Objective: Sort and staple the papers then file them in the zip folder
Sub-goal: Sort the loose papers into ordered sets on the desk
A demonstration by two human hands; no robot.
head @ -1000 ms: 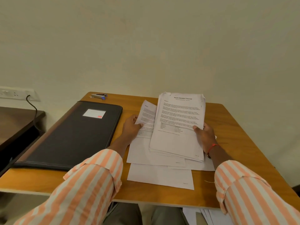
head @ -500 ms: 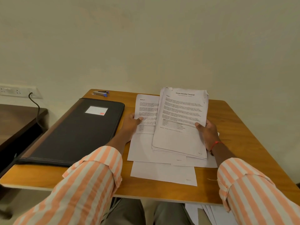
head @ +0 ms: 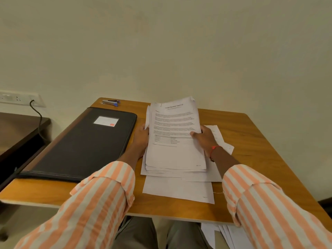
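Note:
A stack of printed white papers [head: 175, 139] stands tilted up from the wooden table [head: 251, 141], its lower edge resting on loose sheets. My left hand [head: 142, 139] grips the stack's left edge and my right hand [head: 203, 138] grips its right edge, thumb on the top page. Loose sheets [head: 179, 189] lie flat under and in front of the stack. The black zip folder [head: 84, 142] lies closed on the left half of the table. A small silver and blue stapler [head: 110, 102] sits at the table's far left corner.
More loose papers [head: 228, 236] lie on my lap or the floor below the table's front edge. A dark side table [head: 19, 128] stands to the left, with a wall socket strip [head: 18, 99] and a black cable [head: 38, 115] above it.
My left hand brought its separate sheet in against the stack, so both hands now hold one gathered pile. The pile stands more upright and centred.

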